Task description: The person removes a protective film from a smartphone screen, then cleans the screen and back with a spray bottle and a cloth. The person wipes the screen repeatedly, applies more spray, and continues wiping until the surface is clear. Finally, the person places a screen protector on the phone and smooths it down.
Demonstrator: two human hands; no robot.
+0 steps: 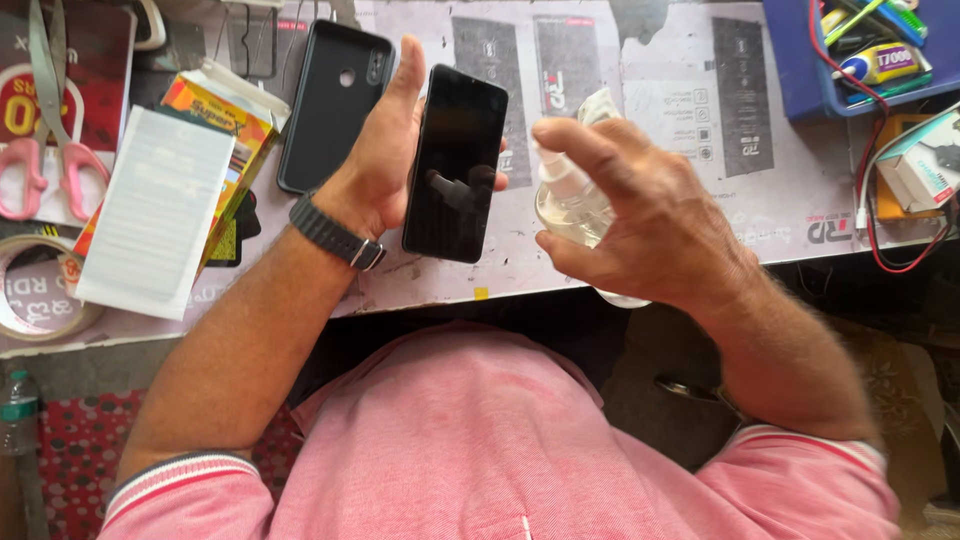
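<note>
Phone (455,165) upright (screen dark) in left hand (385,160) fingers, right hand (640,225) fingers gripping spray bottle (570,205)

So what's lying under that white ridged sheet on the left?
Under the white ridged sheet lies an orange-and-yellow printed cardboard box, tilted, poking out top and right. Its lower part is covered.

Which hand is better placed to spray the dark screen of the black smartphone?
The right hand, probably. It already grips the small clear spray bottle, with a finger over its white nozzle, which faces the black smartphone. The left hand is occupied holding that phone upright above the table.
</note>
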